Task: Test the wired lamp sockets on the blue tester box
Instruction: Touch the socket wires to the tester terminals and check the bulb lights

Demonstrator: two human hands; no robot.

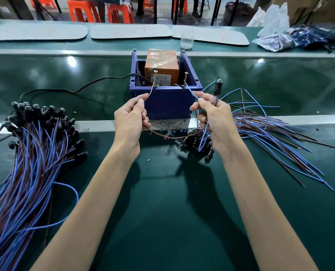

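Pinched the brown wire [150, 93] between thumb and forefinger of the left hand [131, 118], with the other fingers curled in. Pinched the blue wire [193, 92] the same way in the right hand [213, 118], and held the lamp socket [217, 88] upright just above that hand, its small bulb on top. Led both wire ends up to the front rim of the blue tester box [168, 102]: brown toward the left screw [155, 75], blue toward the right screw [185, 77]. Could not tell whether the bare tips really touched the metal.

Judged the socket very light and its wires thin, soft and a little springy, so likely to bend away from a screw if gripped far back. Best taken near the tip, but on the insulation and not on the bare end. Judged the glass bulb fragile; safer to grip the black body or the wires.

Noted a heap of further sockets [194, 141] just in front of the box, under the right hand, and some loose little bulbs [170, 126] against its front wall. Noted a big bundle of wired sockets [35, 133] well to the left of the box, and spread loose wires [270, 126] to its right, near enough to catch the right wrist. Seen also a black cable [74, 90] running from the box leftward over the green worktop [162, 192], and an orange block [161, 69] inside the box, behind the screws.
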